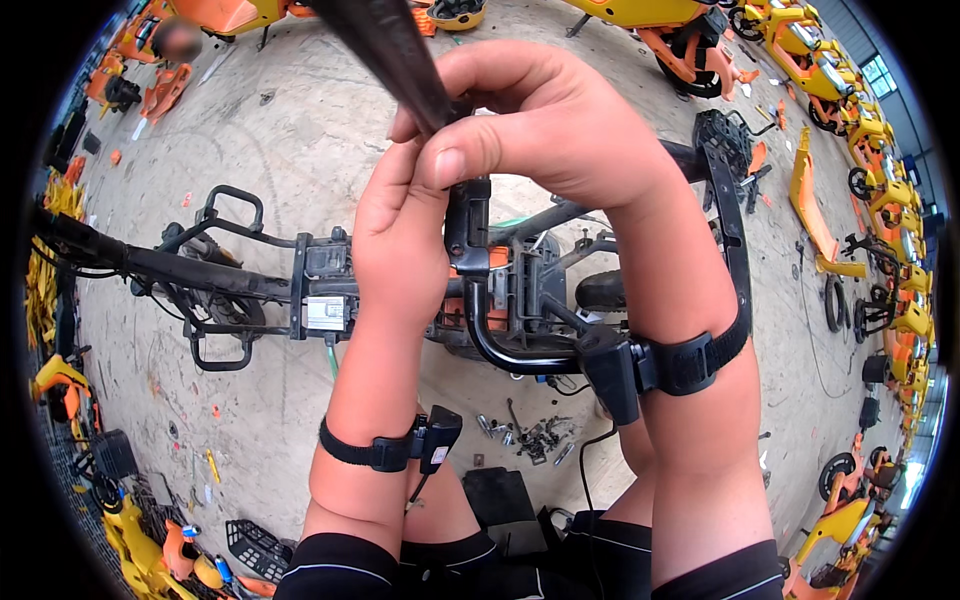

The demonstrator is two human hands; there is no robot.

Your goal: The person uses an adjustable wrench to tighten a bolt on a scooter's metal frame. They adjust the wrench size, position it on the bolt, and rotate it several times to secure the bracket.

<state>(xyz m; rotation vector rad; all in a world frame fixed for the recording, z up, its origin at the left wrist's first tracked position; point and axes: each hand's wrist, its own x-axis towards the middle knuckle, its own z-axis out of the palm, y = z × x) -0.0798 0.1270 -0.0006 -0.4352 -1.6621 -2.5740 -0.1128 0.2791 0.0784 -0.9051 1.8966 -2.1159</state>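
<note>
Close in front of me I hold up a black metal part (390, 60), a long bar that runs off the top of the view. Below my fingers it seems to continue into a bent black tube (485, 340), though my hands hide the joint. My left hand (400, 230) is closed on it from the left side. From the right my right hand (550, 125) curls over it, with thumb and fingers pinching near the left fingertips. Underneath both hands lies a stripped black scooter frame (240, 270) on the concrete floor.
Loose bolts and small metal parts (540, 437) are scattered near my legs. A black basket (258, 550) sits at lower left. Yellow and orange scooters (830, 80) line the edges. Orange panels (815, 210) and a tyre (836, 303) lie at right. A person (177, 40) is far left.
</note>
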